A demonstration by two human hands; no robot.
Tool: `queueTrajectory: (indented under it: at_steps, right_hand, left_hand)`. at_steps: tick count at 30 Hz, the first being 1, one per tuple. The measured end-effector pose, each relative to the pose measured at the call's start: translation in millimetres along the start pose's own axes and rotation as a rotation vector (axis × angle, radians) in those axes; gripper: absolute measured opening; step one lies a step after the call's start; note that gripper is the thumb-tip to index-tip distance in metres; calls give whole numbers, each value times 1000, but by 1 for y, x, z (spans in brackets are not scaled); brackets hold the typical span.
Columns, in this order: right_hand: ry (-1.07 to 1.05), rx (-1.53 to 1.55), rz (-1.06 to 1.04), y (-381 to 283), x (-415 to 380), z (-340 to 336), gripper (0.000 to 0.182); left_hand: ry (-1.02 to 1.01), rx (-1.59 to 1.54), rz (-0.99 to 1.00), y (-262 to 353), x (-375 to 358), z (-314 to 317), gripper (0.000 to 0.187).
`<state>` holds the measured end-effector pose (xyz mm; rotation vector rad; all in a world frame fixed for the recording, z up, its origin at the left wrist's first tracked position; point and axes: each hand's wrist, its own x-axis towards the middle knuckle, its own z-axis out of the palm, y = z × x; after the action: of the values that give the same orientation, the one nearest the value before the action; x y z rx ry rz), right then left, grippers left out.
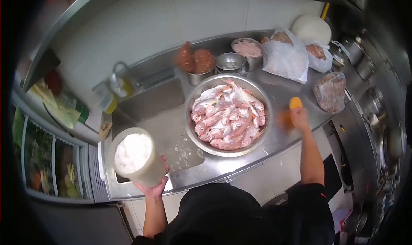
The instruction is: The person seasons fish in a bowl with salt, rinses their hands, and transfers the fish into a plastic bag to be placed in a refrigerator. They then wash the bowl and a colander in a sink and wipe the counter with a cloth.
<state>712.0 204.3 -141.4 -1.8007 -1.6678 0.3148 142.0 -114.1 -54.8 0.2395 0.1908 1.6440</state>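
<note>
My left hand [155, 185] holds a pale round tub [148, 170] from below; white stuff fills it to near the rim. The tub is over the left front part of the sink [171, 135]. My right hand [299, 116] is closed round a yellow-orange object [295, 103] over the steel counter, with a blurred orange-brown part beside it. Between my hands stands a large steel bowl [189, 131] heaped with pinkish whole fish [229, 116]. It rests partly over the sink's right side.
Behind the bowl are a pot of reddish-brown food [203, 61], a small steel bowl [229, 61] and a pot of pale pink pieces [247, 48]. Plastic bags [285, 60] stand at the back right. Another bag [329, 91] lies by the right edge. The faucet [121, 73] is back left.
</note>
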Motion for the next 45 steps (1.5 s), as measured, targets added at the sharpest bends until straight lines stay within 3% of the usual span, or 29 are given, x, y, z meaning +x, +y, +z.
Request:
queueTrajectory:
  at_steps: [1, 3, 5, 7, 10, 14, 19, 20, 23, 24, 27, 30, 33, 35, 37, 39, 40, 41, 42, 43, 45]
  right_hand:
    - [-77, 217, 227, -14, 2, -26, 40]
    - [-71, 703, 254, -29, 3, -59, 42]
    - [-11, 860, 122, -98, -9, -88, 29]
    - [8, 751, -148, -191, -38, -107, 25]
    - [-220, 689, -515, -302, -84, -99, 10]
    - [-417, 413, -1005, -409, -143, -39, 19]
    - [-640, 407, -1187, -475, -181, 5, 29]
    - [-725, 364, -1225, -474, -177, 17, 38]
    - [-576, 100, -1218, -507, -187, 2, 85]
    - [-635, -18, -1192, -508, -185, 18, 120]
    - [-647, 136, -1128, -520, -192, 57, 112]
    - [-611, 227, -498, -511, -203, 129, 100]
    - [-1054, 445, 331, -551, -217, 110, 100]
    - [-1286, 228, 128, -550, -220, 90, 105]
    - [-1456, 19, 72, -536, -218, 80, 103]
    - [-781, -25, -545, -547, -253, 48, 106]
    - [-506, -13, -711, -525, -253, 74, 113]
    - [-431, -16, -899, -521, -251, 72, 122]
    - [-456, 41, -896, -516, -251, 84, 123]
    - [-481, 102, -912, -509, -252, 97, 124]
    - [-510, 173, -696, -508, -257, 83, 124]
  left_hand:
    - [29, -7, 0, -4, 2, 0, 94]
    - [40, 7, -23, -9, 8, 1, 95]
    - [27, 36, -50, -12, 17, -1, 93]
    - [16, 65, -102, -16, 27, -1, 92]
    - [-25, 54, -126, -20, 42, 7, 93]
    - [-94, 30, -237, -15, 55, 0, 89]
    - [-57, 105, -252, 17, 58, -13, 78]
    - [-59, 98, -275, 27, 57, -16, 79]
    - [-57, 129, -339, 59, 52, -26, 79]
    - [-65, 157, -355, 71, 51, -30, 79]
    - [-39, 212, -273, 97, 55, -38, 78]
    - [35, 428, -89, 115, 59, -54, 76]
    - [118, 537, -1, 132, 77, -104, 75]
    - [93, 406, -97, 153, 67, -118, 76]
    - [89, 365, -165, 149, 47, -74, 77]
    - [265, 407, -255, 146, 38, -70, 75]
    - [300, 429, -297, 145, 36, -62, 74]
    - [328, 439, -317, 137, 34, -55, 76]
    - [114, 426, -392, 138, 43, -71, 83]
    - [39, 437, -408, 130, 50, -66, 83]
    - [-3, 460, -416, 103, 57, -44, 84]
